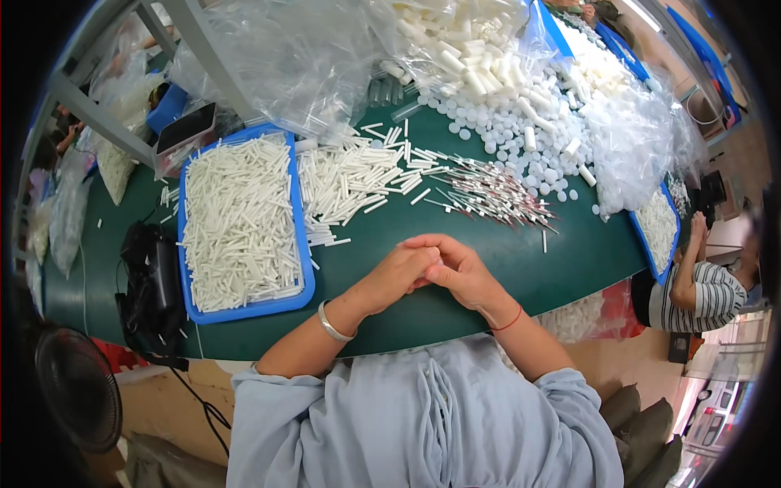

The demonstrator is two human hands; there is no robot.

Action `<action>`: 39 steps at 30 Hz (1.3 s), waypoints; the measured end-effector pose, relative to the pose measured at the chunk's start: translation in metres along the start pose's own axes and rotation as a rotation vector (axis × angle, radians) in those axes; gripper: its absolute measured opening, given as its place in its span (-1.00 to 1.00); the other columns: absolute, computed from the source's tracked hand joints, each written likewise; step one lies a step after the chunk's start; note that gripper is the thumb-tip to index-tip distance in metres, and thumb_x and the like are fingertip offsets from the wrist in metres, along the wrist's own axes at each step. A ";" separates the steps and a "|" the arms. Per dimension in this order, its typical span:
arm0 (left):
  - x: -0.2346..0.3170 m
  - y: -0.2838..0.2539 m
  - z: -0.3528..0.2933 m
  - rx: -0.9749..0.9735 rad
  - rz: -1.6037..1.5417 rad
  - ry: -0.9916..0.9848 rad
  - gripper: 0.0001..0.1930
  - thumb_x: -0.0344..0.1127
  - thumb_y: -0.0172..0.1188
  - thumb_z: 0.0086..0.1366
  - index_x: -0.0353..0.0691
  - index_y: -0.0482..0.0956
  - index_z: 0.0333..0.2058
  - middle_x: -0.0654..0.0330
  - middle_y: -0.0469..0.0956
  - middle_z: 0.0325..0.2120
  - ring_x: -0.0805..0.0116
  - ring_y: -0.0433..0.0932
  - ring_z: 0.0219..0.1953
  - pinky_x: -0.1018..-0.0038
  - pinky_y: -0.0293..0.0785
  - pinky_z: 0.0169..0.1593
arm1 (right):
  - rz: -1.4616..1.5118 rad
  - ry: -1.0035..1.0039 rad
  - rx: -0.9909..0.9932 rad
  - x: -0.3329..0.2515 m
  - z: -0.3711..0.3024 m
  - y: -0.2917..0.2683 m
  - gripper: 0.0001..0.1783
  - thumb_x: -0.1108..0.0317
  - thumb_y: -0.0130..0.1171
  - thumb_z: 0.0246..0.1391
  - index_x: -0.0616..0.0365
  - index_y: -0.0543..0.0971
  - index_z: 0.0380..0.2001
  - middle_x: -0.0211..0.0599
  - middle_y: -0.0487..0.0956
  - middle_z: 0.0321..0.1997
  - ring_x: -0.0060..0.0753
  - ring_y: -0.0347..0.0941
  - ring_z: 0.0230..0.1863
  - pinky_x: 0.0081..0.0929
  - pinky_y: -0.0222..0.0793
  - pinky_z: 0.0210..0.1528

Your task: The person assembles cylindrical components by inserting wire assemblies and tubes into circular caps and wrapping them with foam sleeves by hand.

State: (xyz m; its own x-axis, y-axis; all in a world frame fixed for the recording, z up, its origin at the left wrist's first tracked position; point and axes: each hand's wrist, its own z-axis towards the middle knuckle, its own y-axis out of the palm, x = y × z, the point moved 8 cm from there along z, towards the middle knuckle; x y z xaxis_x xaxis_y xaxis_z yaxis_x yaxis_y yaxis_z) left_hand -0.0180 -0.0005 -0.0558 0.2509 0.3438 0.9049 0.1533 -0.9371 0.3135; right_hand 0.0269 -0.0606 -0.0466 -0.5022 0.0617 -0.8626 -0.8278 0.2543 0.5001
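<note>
My left hand, with a silver bangle at the wrist, and my right hand, with a red string at the wrist, are clasped together at the table's near edge. Their fingers are curled against each other, and no object shows in them. Just beyond them lies a pile of thin white-and-red sticks. Left of that is a loose heap of short white tubes. A blue tray full of similar white tubes stands left of my left hand.
Small translucent caps and thick white cylinders lie at the far right on the green table, near plastic bags. A black device with cables sits left. A person is at the right; a fan stands lower left.
</note>
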 end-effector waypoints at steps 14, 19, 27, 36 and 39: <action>-0.020 0.005 0.002 -0.016 -0.297 -0.059 -0.65 -0.09 -0.14 0.39 -0.19 0.41 -0.47 0.34 0.35 -0.64 0.62 0.21 -0.65 0.66 0.05 -0.61 | 0.288 0.107 0.022 0.008 -0.012 -0.003 -0.47 0.24 0.02 0.28 0.21 0.28 0.25 -0.35 0.51 -0.19 -0.49 0.49 -0.25 -0.29 0.48 -0.02; -0.024 0.013 0.003 -0.102 -0.321 -0.060 -0.71 -0.07 -0.10 0.38 -0.11 0.38 -0.43 0.39 0.33 -0.65 0.67 0.18 -0.67 0.70 -0.01 -0.64 | 0.272 0.078 0.001 0.008 -0.014 -0.001 -0.41 0.23 0.06 0.26 0.20 0.24 0.28 -0.15 0.41 0.19 -0.40 0.53 -0.19 -0.31 0.46 -0.01; -0.020 0.016 0.004 -0.135 -0.370 -0.133 -0.59 -0.01 -0.20 0.43 -0.20 0.38 -0.43 0.28 0.34 -0.63 0.54 0.26 -0.63 0.63 0.11 -0.60 | 0.296 0.033 0.025 0.007 -0.019 -0.008 -0.48 0.27 -0.01 0.30 0.17 0.24 0.28 -0.32 0.51 -0.13 -0.48 0.48 -0.15 -0.34 0.46 0.02; -0.009 0.035 0.004 -0.175 -0.506 -0.069 -0.50 0.09 -0.34 0.48 -0.19 0.37 -0.40 0.14 0.46 -0.55 0.25 0.53 -0.46 0.42 0.47 -0.33 | -1.017 -0.503 0.256 -0.042 -0.057 0.015 -0.11 0.35 0.38 -0.13 0.22 0.20 0.28 -0.12 0.42 0.09 -0.14 0.41 0.06 -0.32 0.20 0.25; -0.018 0.044 0.003 -0.072 -0.612 -0.153 -0.50 0.08 -0.31 0.48 -0.22 0.41 -0.37 0.15 0.47 -0.56 0.27 0.52 -0.48 0.38 0.51 -0.32 | -1.095 -0.625 0.277 -0.046 -0.069 0.022 -0.12 0.37 0.38 -0.16 0.23 0.23 0.25 -0.09 0.43 -0.05 -0.03 0.41 -0.05 -0.16 0.22 0.23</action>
State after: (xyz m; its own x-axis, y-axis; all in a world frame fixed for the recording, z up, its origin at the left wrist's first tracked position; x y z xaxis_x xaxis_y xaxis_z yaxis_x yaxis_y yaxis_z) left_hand -0.0126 -0.0481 -0.0594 0.2730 0.8180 0.5063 0.2487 -0.5684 0.7843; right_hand 0.0149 -0.1241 0.0097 0.6652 0.1143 -0.7379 -0.6148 0.6446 -0.4544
